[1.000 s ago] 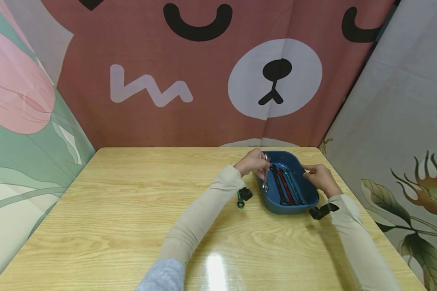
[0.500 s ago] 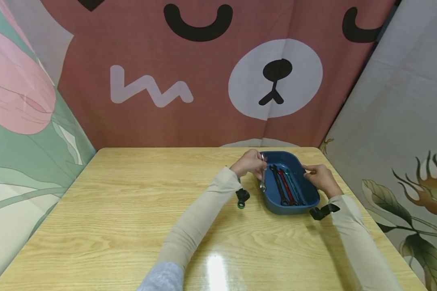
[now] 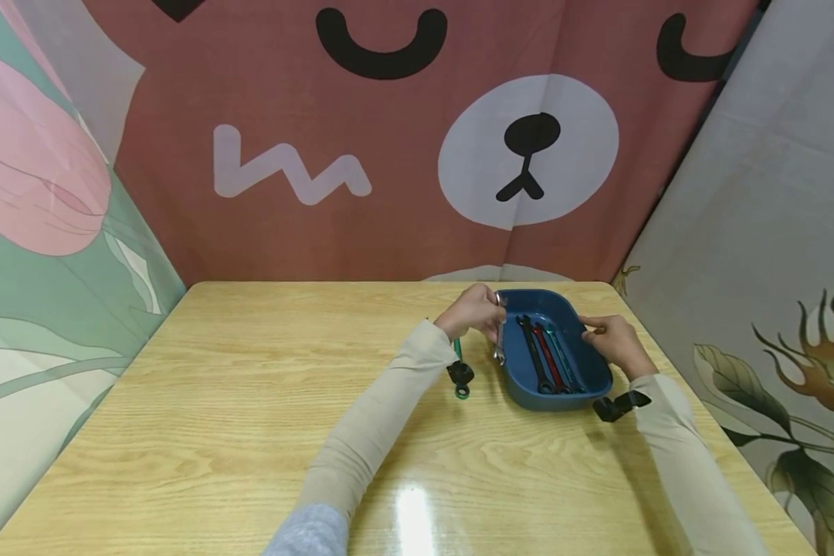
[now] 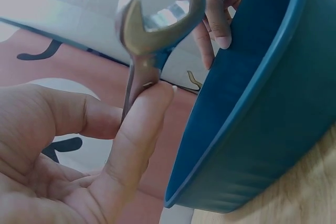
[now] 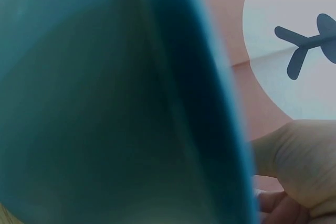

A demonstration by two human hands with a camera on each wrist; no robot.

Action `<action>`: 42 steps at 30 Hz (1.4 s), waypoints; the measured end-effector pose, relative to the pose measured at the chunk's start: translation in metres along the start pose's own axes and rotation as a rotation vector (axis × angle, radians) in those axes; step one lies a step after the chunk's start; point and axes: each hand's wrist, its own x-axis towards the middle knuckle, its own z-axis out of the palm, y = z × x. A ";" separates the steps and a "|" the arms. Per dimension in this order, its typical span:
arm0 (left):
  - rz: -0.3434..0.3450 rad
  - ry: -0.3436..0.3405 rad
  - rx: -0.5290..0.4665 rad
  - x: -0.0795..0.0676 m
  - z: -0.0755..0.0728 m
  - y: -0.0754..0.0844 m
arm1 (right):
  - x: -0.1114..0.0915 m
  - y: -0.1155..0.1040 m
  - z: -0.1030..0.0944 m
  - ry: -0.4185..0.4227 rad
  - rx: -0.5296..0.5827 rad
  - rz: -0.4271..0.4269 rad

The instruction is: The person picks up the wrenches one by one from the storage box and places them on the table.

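My left hand pinches a silver wrench between thumb and fingers, over the left rim of a blue plastic basin. In the left wrist view the open-jaw end of this wrench points up past the fingertips, beside the basin wall. My right hand grips the basin's right rim, thumb at the edge. Inside the basin lie a black wrench, a red wrench and a teal wrench, side by side.
A green wrench lies on the wooden table left of the basin, partly hidden by the black left wrist camera. Patterned cloths hang behind the table and along both sides.
My left hand has shifted slightly left with the silver wrench, from just inside the basin's left edge to over its rim. My right hand stays on the basin.
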 end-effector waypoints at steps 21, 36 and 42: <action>-0.004 0.025 -0.040 -0.009 -0.008 0.001 | -0.001 0.000 0.001 0.024 0.000 -0.032; -0.003 0.055 -0.031 -0.012 -0.016 -0.005 | 0.000 0.001 0.001 0.025 -0.014 -0.033; -0.010 0.073 -0.024 -0.015 -0.019 -0.005 | 0.001 0.000 0.001 0.018 -0.011 -0.017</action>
